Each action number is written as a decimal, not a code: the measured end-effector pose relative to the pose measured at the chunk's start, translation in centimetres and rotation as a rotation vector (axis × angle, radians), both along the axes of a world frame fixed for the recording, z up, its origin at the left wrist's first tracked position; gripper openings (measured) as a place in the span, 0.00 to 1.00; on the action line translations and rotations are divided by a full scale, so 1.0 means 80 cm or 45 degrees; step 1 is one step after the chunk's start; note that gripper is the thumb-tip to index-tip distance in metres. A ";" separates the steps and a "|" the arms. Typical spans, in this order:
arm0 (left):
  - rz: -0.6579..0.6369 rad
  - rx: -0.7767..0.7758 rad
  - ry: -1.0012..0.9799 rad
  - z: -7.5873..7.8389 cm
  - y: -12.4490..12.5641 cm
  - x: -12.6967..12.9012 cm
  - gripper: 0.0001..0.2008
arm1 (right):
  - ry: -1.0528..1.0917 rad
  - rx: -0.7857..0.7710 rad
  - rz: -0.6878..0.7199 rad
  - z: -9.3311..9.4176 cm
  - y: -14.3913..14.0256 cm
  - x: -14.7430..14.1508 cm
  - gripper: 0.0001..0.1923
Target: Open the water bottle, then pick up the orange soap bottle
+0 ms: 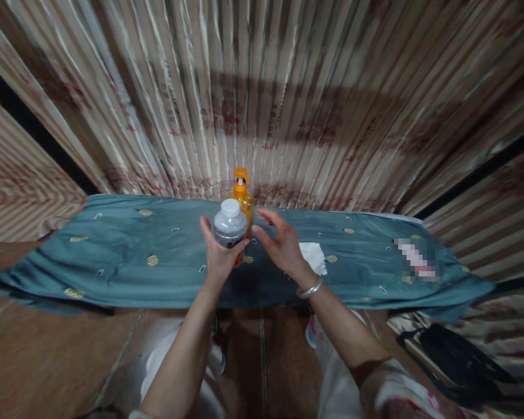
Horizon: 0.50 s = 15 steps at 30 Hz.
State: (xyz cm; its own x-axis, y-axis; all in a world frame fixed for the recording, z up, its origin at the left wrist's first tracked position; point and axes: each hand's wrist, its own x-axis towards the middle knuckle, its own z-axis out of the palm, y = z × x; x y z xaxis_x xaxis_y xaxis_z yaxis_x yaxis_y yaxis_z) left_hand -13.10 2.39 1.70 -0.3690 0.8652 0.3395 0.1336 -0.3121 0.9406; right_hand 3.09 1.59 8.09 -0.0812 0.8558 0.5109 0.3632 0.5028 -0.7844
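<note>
Where the teal cloth [126,256] with small gold emblems covers a low surface along a striped curtain [288,99], a few items sit close together. Orange pump bottle [243,195] upright at the cloth's far edge, partly hidden behind the jar. White crumpled tissue [313,256] on the cloth just right of the right wrist. Blurred patch further right; contents unreadable. Black bag [458,361] on the floor at lower right. Reddish-brown tiled floor [48,355] below.

Left hand [220,256] raised, palm up, fingers wrapped round the lower half of a clear jar with white lid [230,224], gripping it above the cloth in front of the pump bottle. Right hand [279,241] open, fingers loosely curved toward the jar, just beside it, not touching. Silver bangle [310,288] on the right wrist. Both forearms extended forward.

Jar has a dark label band; writing too small to read.
</note>
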 end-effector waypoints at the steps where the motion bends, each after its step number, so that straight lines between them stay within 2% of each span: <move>1: -0.024 -0.018 -0.024 -0.003 0.001 0.002 0.70 | -0.004 0.032 0.015 0.010 0.005 -0.011 0.22; 4: -0.019 -0.086 -0.006 -0.008 0.005 0.004 0.68 | -0.030 0.058 0.030 0.024 0.019 -0.042 0.24; 8: 0.084 -0.166 0.062 -0.011 0.012 0.001 0.62 | -0.143 0.042 0.010 0.022 0.033 -0.072 0.26; 15: 0.083 -0.151 0.143 -0.013 0.015 -0.002 0.51 | -0.265 -0.002 -0.079 0.024 0.046 -0.087 0.22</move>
